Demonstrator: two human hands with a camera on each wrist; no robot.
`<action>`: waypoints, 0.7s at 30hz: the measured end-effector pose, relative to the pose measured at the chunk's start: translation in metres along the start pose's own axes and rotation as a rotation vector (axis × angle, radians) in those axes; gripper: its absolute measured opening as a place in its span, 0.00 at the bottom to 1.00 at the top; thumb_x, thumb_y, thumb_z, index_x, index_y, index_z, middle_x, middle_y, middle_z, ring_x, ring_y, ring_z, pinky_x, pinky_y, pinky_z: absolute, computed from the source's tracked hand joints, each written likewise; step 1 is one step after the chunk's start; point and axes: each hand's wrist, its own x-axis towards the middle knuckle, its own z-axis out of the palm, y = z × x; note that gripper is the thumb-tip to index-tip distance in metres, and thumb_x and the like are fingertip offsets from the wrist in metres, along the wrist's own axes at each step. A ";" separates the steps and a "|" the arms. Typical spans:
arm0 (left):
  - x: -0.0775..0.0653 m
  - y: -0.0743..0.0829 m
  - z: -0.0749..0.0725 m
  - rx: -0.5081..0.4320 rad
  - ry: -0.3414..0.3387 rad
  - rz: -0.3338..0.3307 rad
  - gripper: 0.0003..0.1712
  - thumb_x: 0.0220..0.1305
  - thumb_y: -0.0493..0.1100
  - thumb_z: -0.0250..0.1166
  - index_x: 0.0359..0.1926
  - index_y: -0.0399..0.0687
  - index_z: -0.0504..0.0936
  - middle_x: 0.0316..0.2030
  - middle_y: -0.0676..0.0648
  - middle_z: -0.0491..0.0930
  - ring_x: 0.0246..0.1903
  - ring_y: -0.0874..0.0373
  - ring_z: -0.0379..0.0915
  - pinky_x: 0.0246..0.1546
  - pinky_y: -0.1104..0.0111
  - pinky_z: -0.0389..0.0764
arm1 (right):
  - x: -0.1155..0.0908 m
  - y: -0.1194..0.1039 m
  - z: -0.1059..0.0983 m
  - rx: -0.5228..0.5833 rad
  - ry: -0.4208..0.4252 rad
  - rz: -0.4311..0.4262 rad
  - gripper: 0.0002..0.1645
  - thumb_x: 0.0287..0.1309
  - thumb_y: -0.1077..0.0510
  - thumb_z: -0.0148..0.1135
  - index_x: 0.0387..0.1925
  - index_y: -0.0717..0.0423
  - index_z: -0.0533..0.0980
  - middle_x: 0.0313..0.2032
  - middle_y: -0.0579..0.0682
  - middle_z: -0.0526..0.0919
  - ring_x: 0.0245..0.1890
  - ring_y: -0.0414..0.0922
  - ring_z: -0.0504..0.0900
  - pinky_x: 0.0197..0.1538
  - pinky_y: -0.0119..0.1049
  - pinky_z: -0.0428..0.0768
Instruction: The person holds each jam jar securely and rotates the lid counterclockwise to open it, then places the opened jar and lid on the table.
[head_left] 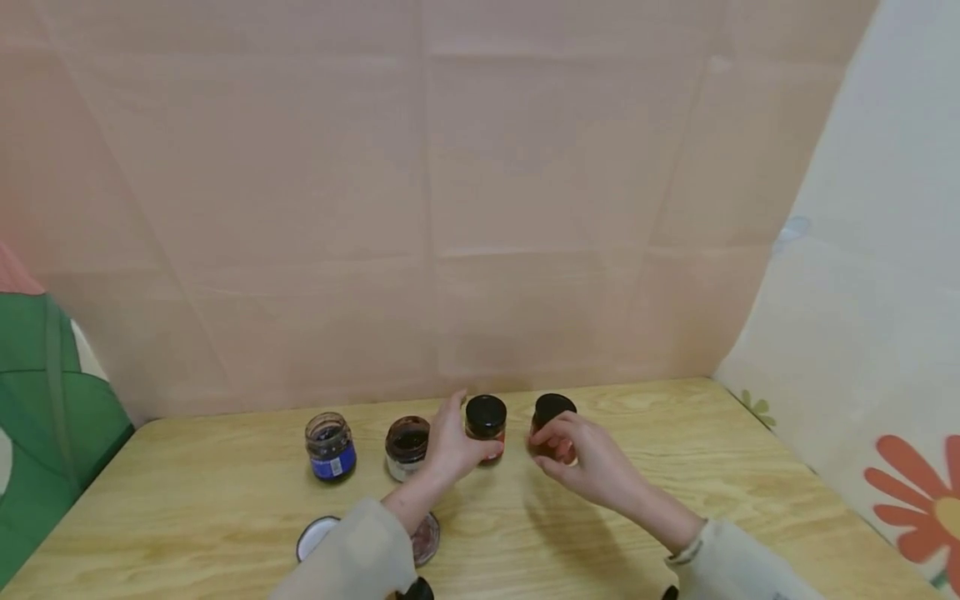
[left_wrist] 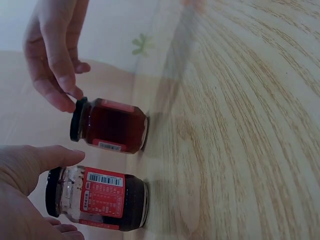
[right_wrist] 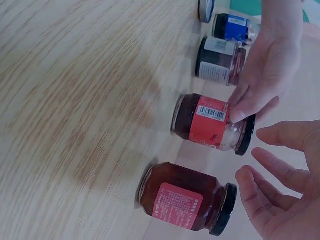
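On the table stands a jar with a black lid and a red label (head_left: 486, 421), dark contents low inside its glass. My left hand (head_left: 453, 442) holds it around its upper part, thumb on the near side and fingers behind. To the right is a second black-lidded jar (right_wrist: 185, 197), filled with dark red contents and upright on the table. Beside its lid is my right hand (head_left: 588, 462), fingers loosely bent and holding nothing. In the right wrist view its fingertips (right_wrist: 245, 175) lie close to that lid, and whether they touch it I cannot tell.
Left of my hands stand an uncovered jar with a pale label (head_left: 405, 454) and an uncovered jar with a blue label (head_left: 330, 450). Two loose lids lie nearer me, one white inside (head_left: 315, 535), one stained (head_left: 426, 540). A pinkish cloth wall (head_left: 450, 208) rises behind the table.
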 end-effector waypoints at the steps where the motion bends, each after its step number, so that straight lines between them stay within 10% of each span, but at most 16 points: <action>1: 0.000 0.000 0.002 0.004 0.003 0.013 0.50 0.39 0.38 0.79 0.64 0.33 0.65 0.59 0.31 0.70 0.59 0.35 0.66 0.58 0.46 0.69 | 0.000 0.000 -0.001 -0.002 0.001 0.003 0.09 0.49 0.66 0.69 0.35 0.59 0.80 0.31 0.50 0.77 0.27 0.40 0.76 0.29 0.30 0.79; 11: 0.004 -0.005 0.013 -0.029 -0.014 -0.044 0.44 0.39 0.33 0.77 0.60 0.33 0.67 0.53 0.33 0.77 0.55 0.37 0.71 0.56 0.47 0.71 | -0.005 0.003 -0.005 -0.024 -0.001 0.025 0.09 0.49 0.65 0.69 0.35 0.58 0.80 0.31 0.48 0.78 0.29 0.33 0.73 0.28 0.29 0.78; 21: 0.006 -0.017 0.023 0.147 -0.035 -0.112 0.36 0.37 0.39 0.80 0.48 0.36 0.70 0.42 0.37 0.81 0.46 0.39 0.77 0.50 0.49 0.74 | -0.008 0.002 -0.012 -0.033 -0.008 0.052 0.08 0.50 0.64 0.69 0.35 0.58 0.80 0.31 0.45 0.78 0.31 0.35 0.76 0.28 0.27 0.77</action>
